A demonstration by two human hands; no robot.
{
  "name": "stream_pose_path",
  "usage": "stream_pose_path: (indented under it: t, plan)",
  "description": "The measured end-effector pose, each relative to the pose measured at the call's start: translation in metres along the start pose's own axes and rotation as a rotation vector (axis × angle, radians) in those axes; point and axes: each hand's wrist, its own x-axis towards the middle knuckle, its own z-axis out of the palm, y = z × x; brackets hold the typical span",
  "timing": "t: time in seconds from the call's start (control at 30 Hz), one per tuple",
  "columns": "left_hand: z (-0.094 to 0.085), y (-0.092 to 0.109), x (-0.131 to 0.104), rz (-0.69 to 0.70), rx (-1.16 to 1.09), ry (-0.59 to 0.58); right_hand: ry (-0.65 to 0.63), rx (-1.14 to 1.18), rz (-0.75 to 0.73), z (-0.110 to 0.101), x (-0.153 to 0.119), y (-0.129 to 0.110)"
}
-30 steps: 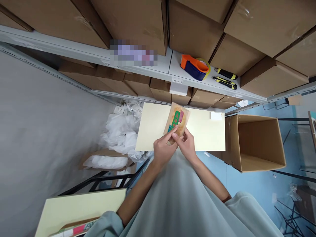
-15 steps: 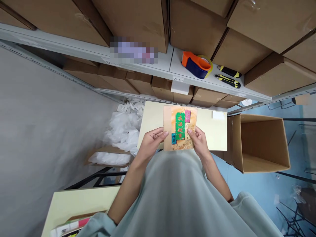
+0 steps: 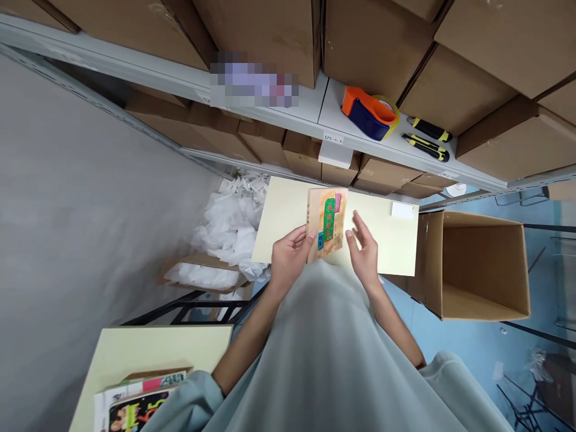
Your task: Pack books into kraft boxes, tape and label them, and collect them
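A tan book (image 3: 333,222) with green, pink and blue title panels on its cover is held up over the pale table (image 3: 288,204), turned so that its spine shows on the left. My left hand (image 3: 291,255) grips the book at its lower left edge, thumb toward the front. Just right of the book, my right hand (image 3: 363,252) is apart from it, with fingers raised and spread and nothing in them.
An open cardboard box (image 3: 483,267) stands right of the table. The shelf (image 3: 333,108) ahead holds cartons, an orange tape dispenser (image 3: 369,114) and cutters (image 3: 427,139). White plastic (image 3: 229,222) lies left. Books (image 3: 135,405) lie on a side table (image 3: 166,348) at lower left.
My right hand has let go of the book, and its fingers have opened. The book has turned so that its spine shows. The view has shifted slightly, showing more of the books at lower left.
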Motion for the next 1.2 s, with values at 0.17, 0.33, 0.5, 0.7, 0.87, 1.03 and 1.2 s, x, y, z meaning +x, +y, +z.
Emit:
stream_pose_path:
  t: [0.17, 0.33, 0.5, 0.7, 0.87, 1.03, 1.2]
  plan:
    - [0.013, -0.011, -0.013, 0.116, 0.21, -0.033, -0.144, 0.052, 0.072, 0.026, -0.018, 0.002]
    - [0.014, -0.02, -0.021, 0.243, 0.443, -0.187, 0.006, 0.118, 0.121, 0.034, -0.01, 0.004]
    - [-0.002, -0.022, 0.0, 0.216, 0.35, 0.021, -0.006, 0.322, 0.198, 0.014, 0.005, 0.001]
    - [-0.002, -0.014, 0.011, -0.158, -0.025, -0.211, -0.079, 0.292, 0.23, -0.01, 0.016, 0.013]
    - [0.025, -0.011, -0.004, 0.106, 0.279, 0.023, 0.002, 0.2, 0.169, -0.011, 0.02, 0.038]
    - [0.056, -0.031, -0.014, 0.388, 0.588, -0.213, -0.057, 0.254, 0.168, -0.007, 0.012, 0.045]
    - [0.047, -0.052, 0.007, 0.327, 0.596, -0.193, 0.033, 0.238, 0.227, -0.037, 0.017, 0.059]
